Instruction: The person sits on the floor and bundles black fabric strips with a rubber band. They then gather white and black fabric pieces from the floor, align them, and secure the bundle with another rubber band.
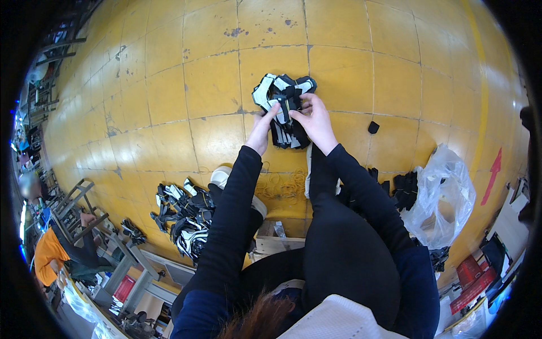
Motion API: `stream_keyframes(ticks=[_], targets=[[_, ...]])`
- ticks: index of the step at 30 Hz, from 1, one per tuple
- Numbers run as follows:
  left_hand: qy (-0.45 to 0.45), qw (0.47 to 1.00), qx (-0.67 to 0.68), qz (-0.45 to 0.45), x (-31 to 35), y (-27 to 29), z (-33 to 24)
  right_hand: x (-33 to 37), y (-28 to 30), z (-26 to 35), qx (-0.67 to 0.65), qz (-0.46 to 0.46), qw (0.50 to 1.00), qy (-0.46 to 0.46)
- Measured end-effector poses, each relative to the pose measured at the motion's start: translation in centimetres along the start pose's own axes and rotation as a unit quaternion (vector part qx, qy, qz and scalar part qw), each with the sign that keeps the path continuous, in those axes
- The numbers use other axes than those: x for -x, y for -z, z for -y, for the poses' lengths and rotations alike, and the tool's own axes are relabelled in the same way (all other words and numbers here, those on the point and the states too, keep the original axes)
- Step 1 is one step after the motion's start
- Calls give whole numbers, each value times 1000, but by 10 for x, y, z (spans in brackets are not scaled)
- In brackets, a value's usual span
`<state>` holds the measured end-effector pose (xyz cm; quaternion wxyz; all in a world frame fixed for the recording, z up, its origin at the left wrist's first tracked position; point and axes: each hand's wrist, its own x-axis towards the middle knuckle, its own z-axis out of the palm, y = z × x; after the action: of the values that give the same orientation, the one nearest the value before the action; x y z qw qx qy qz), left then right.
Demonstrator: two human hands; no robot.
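Note:
Both hands meet over a heap of black-and-white cut fabric pieces (262, 91) on the yellow floor in front of me. My left hand (261, 129) grips a small black fabric bundle (284, 105) from its left side, thumb on top. At the bundle's right side my right hand (317, 122) is closed, thumb and fingers pinched against it. A thin tan line, like a rubber band, crosses the bundle, though it is too small to be sure. Under the hands more striped black-and-white pieces (289, 139) lie stacked. My fingers hide part of the bundle.
Loose rubber bands (285, 185) lie scattered between my feet. A larger pile of black-and-white pieces (189, 217) is at left. On the right are a clear plastic bag (443, 198), black pieces (405, 189) and one lone black piece (373, 127). Another person (48, 254) sits far left.

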<state>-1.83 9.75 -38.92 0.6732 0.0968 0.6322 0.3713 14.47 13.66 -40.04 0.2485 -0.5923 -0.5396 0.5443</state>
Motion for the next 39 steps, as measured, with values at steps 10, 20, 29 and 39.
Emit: stream_keyframes(ticks=[10, 20, 29, 39], targets=[[-62, 996, -52, 46, -10, -14, 7, -11, 26, 11, -354, 209, 880, -237], [-26, 980, 195, 6, -34, 21, 20, 0, 20, 3, -319, 137, 905, -246], [-32, 989, 146, -12, -15, 34, 14, 4, 18, 8, -288, 136, 921, -225], [-63, 991, 121, -11, -18, 15, 8, 6, 12, 11, -257, 105, 941, -195]])
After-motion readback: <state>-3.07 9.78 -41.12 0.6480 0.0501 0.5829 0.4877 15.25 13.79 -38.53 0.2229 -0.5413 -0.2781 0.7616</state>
